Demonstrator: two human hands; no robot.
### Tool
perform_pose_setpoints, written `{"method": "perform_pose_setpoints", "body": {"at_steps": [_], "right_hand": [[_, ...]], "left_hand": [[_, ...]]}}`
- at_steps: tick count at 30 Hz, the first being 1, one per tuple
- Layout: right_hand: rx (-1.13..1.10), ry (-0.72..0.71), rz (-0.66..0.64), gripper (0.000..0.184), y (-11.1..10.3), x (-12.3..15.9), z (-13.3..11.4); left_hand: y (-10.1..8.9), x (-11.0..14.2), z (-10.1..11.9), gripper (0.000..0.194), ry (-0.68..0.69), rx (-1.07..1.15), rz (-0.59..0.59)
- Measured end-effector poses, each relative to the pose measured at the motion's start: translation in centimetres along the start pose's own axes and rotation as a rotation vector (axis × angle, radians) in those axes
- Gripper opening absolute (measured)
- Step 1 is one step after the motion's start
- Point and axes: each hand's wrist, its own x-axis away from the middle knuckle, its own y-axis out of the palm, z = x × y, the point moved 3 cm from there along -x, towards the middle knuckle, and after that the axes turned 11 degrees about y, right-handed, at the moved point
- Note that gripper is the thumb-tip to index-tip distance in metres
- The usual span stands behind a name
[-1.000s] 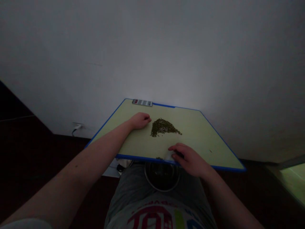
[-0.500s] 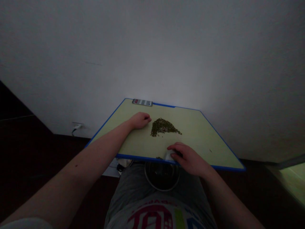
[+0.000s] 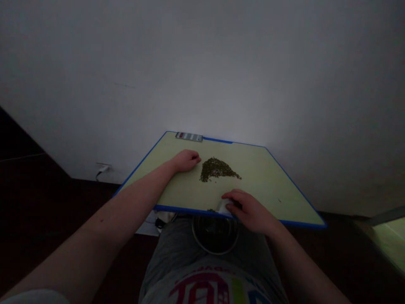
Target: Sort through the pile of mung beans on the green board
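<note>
A pile of small green grains (image 3: 217, 169) lies on a pale green table with a blue rim (image 3: 262, 177). My left hand (image 3: 186, 160) rests on the table just left of the pile, fingers curled closed. My right hand (image 3: 248, 210) sits at the table's near edge, closed on a small white thing (image 3: 224, 206) that I cannot make out. A few stray grains (image 3: 211, 209) lie at the edge beside it. Below the edge, a round metal bowl (image 3: 215, 234) sits on my lap with some grains in it.
A phone (image 3: 189, 136) lies at the table's far edge against the white wall. A wall socket with a plug (image 3: 101, 168) is low on the left. The floor around is dark. Another pale green surface (image 3: 390, 238) shows at the right.
My right hand has shifted slightly left along the near edge. The left hand and the pile have stayed put.
</note>
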Motion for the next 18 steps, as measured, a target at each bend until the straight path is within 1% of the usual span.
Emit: {"method": "perform_pose_setpoints", "body": {"at_steps": [9,18], "right_hand": [[-0.001,0.008,0.013,0.026,-0.08,-0.02,-0.14],[0.009,-0.012,-0.006,0.025,-0.10,0.34,-0.23]], "left_hand": [[-0.21,0.06,0.28,0.032,-0.010,0.005,0.005],[-0.25,0.08,0.28,0.034,-0.015,0.005,-0.006]]}}
